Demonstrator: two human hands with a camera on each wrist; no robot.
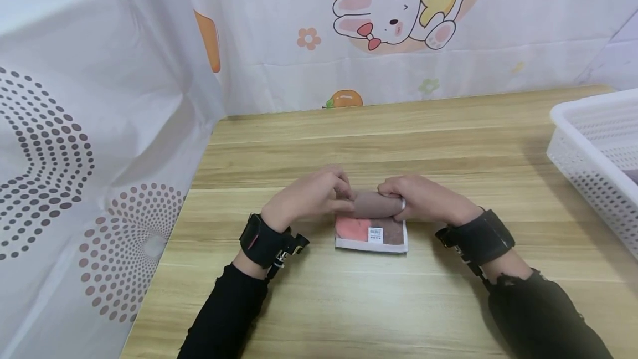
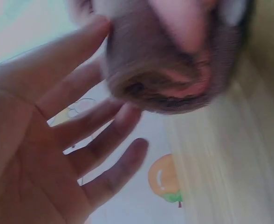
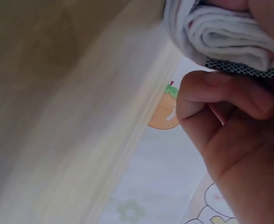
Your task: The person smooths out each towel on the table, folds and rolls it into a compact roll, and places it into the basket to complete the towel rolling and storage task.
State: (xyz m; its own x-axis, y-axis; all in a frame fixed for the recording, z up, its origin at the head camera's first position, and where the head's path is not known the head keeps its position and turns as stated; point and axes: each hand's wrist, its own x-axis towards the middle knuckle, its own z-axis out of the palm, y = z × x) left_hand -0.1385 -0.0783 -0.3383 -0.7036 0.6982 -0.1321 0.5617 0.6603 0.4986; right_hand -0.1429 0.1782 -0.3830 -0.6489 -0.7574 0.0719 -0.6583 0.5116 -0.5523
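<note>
A small brown and coral towel (image 1: 371,234), partly rolled up, lies on the table with its flat end toward me. That end has a white edge and a printed label (image 1: 376,235). My right hand (image 1: 423,198) grips the right end of the roll (image 1: 374,205), its fingers curled against the white spiral layers (image 3: 230,39) in the right wrist view. At the roll's left end is my left hand (image 1: 314,195). In the left wrist view its fingers (image 2: 106,179) are spread and fairly straight, the thumb tip touching the roll's brown side (image 2: 137,46).
A white perforated plastic basket (image 1: 578,137) stands on the right of the wooden table (image 1: 299,303). A white printed cloth (image 1: 269,32) hangs along the back and another part (image 1: 144,126) along the left side. Black straps with cameras are around both wrists.
</note>
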